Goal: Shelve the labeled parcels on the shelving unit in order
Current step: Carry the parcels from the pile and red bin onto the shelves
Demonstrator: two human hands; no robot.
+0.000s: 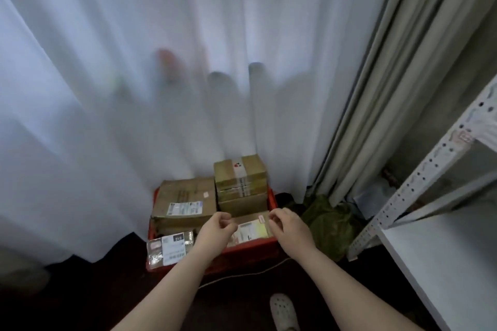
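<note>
Parcels (pixel 185 196) fill the red crate (pixel 242 252); my left hand (pixel 217 228) and right hand (pixel 289 226) hover over the yellow-labelled parcel (pixel 252 230), fingers loosely curled, both holding nothing

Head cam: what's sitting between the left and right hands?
In the head view, a cardboard parcel with a white-and-yellow label lies between the left hand and right hand, inside the red crate.

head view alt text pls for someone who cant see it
The left hand and right hand reach down toward a red crate of labeled cardboard parcels before white curtains; a white shelving unit stands to the right.
</note>
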